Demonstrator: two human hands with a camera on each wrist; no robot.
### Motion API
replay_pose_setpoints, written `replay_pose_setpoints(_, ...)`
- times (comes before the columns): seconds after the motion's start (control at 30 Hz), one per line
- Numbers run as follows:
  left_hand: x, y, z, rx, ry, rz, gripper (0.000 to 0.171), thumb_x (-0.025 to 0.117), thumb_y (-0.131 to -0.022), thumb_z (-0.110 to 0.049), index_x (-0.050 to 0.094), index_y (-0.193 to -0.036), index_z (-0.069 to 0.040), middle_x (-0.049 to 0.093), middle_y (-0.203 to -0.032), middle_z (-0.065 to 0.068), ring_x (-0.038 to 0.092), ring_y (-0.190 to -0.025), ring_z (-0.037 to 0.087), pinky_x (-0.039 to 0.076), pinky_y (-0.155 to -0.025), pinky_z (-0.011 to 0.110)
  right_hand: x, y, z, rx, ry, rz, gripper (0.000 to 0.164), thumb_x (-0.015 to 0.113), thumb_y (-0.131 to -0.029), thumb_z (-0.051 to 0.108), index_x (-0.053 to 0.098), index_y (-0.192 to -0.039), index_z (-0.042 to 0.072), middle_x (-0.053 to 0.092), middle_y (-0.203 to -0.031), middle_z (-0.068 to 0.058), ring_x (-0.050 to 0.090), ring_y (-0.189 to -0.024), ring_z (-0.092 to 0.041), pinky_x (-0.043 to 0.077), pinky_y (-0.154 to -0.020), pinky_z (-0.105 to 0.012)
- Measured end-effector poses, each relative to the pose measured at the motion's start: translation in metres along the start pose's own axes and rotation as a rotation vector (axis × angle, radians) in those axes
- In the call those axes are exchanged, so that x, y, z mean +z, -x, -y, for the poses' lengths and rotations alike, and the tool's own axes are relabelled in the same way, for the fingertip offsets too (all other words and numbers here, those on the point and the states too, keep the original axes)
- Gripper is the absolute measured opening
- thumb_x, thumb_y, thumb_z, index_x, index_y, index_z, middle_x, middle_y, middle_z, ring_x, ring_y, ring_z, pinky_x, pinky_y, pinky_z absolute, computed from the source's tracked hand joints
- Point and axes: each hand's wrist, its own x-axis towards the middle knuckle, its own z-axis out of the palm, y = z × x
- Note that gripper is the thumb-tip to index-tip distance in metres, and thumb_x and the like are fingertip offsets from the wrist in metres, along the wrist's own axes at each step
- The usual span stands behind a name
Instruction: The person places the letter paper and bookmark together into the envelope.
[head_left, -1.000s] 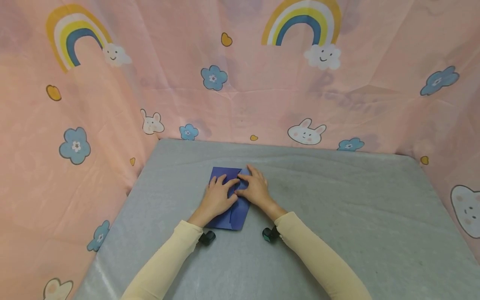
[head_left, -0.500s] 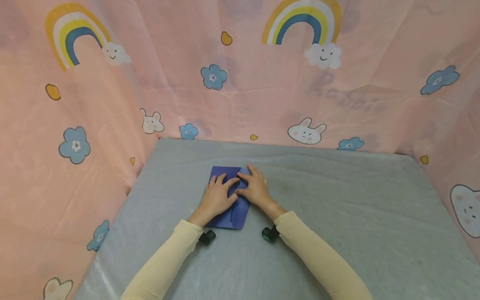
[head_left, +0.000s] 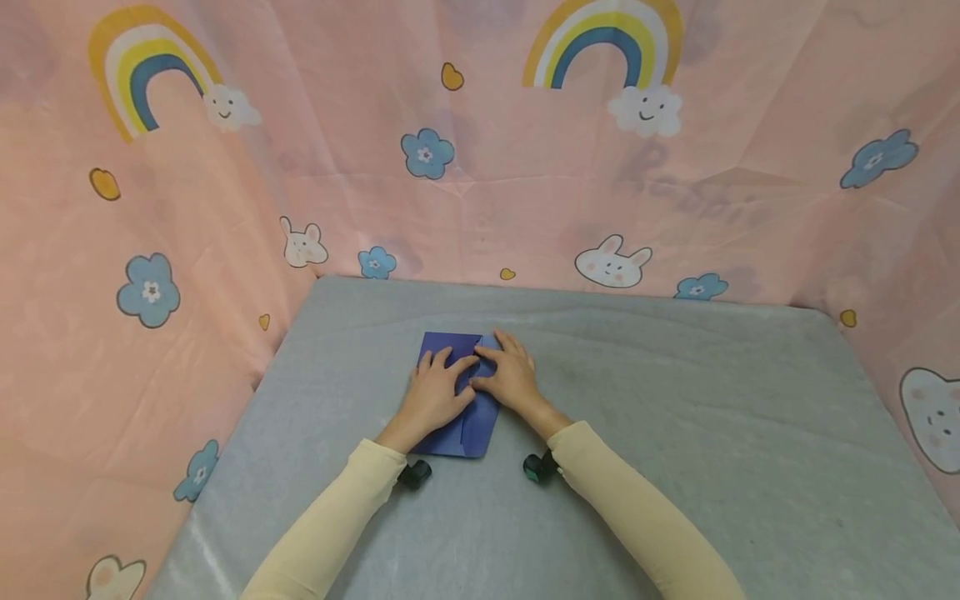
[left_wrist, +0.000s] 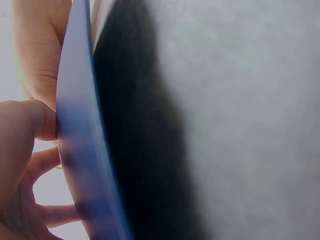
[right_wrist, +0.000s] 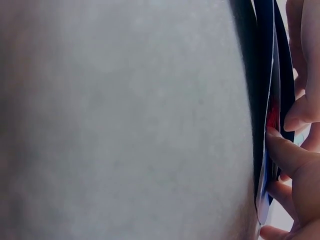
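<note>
A flat, blue folded paper piece (head_left: 447,342) lies on the grey table, its panels meeting along a seam. My left hand (head_left: 433,400) rests across its left panel with fingers spread. On the lighter right flap (head_left: 482,429), my right hand (head_left: 513,379) presses with thumb and forefinger apart, the tips near the seam and the left thumb. The right wrist view shows the paper's layers (right_wrist: 267,165) parted at the near edge, with a bit of red (right_wrist: 272,115) between them and the right thumb at that gap. Seen edge-on in the left wrist view, the blue paper (left_wrist: 82,125) bows slightly upward.
Grey cloth (head_left: 675,433) covers the table. Behind it and at both sides hangs a pink curtain (head_left: 480,208) printed with rainbows, rabbits and flowers. A small black wrist camera (head_left: 416,475) sits under the left sleeve, another black wrist camera (head_left: 536,468) under the right.
</note>
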Motion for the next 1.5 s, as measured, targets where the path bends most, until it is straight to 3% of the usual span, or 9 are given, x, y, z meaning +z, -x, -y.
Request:
replay_pose_setpoints(0.83, 0.001, -0.002, -0.002, -0.02, -0.024, 0.022, 0.053, 0.056, -0.086, -0.035, 0.046, -0.138, -0.035, 0.037, -0.149, 0.019, 0.028, -0.136, 0.054, 0.031, -0.1, 0.069, -0.005, -0.002, -0.004, -0.015, -0.012, 0.032, 0.059, 0.076, -0.076, 0.034, 0.058, -0.131, 0.019, 0.034, -0.153, -0.014, 0.025, -0.144, -0.036, 0.023, -0.109, -0.064)
replay_pose_setpoints(1.23, 0.002, -0.001, -0.004, -0.012, -0.02, 0.002, 0.054, 0.06, -0.085, -0.033, 0.048, -0.137, -0.033, 0.036, -0.149, 0.02, 0.026, -0.136, 0.054, 0.029, -0.1, 0.071, -0.025, -0.001, -0.006, -0.026, -0.151, 0.099, 0.052, 0.072, -0.081, 0.024, 0.058, -0.129, 0.012, 0.031, -0.152, -0.02, 0.027, -0.142, -0.04, 0.028, -0.111, -0.058)
replay_pose_setpoints(1.5, 0.007, 0.001, 0.0, -0.004, -0.029, 0.008, 0.054, 0.059, -0.086, -0.036, 0.046, -0.138, -0.034, 0.033, -0.151, 0.02, 0.024, -0.138, 0.054, 0.027, -0.102, 0.071, -0.038, 0.011, -0.02, -0.072, -0.188, 0.13, 0.051, 0.068, -0.085, 0.023, 0.055, -0.133, 0.013, 0.027, -0.155, -0.018, 0.025, -0.143, -0.039, 0.028, -0.111, -0.058)
